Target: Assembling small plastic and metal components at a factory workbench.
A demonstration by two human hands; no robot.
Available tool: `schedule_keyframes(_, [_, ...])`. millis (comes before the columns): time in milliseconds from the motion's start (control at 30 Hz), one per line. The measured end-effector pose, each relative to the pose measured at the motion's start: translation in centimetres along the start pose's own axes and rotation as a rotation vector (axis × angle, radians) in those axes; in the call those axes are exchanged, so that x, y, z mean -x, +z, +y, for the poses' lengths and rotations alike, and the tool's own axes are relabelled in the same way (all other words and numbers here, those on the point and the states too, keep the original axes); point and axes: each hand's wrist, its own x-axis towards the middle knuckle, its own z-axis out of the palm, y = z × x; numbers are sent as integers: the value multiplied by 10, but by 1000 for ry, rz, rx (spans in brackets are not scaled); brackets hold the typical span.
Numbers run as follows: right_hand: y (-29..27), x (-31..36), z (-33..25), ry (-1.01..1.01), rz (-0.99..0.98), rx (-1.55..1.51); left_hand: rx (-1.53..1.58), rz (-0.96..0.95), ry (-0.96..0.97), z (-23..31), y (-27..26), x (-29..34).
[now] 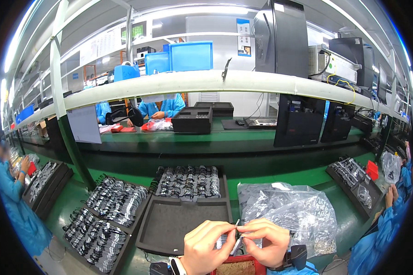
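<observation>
Close to the green bench's near edge, my left hand [207, 245] and my right hand [267, 240] meet at the fingertips. Between them they pinch a small black and silver part [237, 234], its exact kind too small to tell. Fingers cover much of it. Just below my hands lies a red container [260, 269] with a brown, rough-looking surface inside. Behind my left hand sits a dark foam tray [163, 247], with rows of small black and silver parts [188, 181] in its far section. A clear plastic bag [298, 213] spreads out beyond my right hand.
Another dark tray [129, 233] of similar parts stands at the left. A white rail [261, 83] crosses above the bench, with blue bins [191, 56] over it. Co-workers in blue sit across, at far left and at right, near a tray [376, 195] and red box [371, 170].
</observation>
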Motion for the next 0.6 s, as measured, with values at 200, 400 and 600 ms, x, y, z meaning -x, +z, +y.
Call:
schedule_keyframes(200, [-5, 9, 9, 454, 126, -628, -39, 23, -14, -6, 3, -2])
schedule_keyframes(400, [-10, 4, 16, 700, 115, -795, -169, -5, 283, -12, 7, 0])
schedule_keyframes(600, [-15, 7, 19, 696, 77, -885, -226, -65, 389, -14, 4, -2])
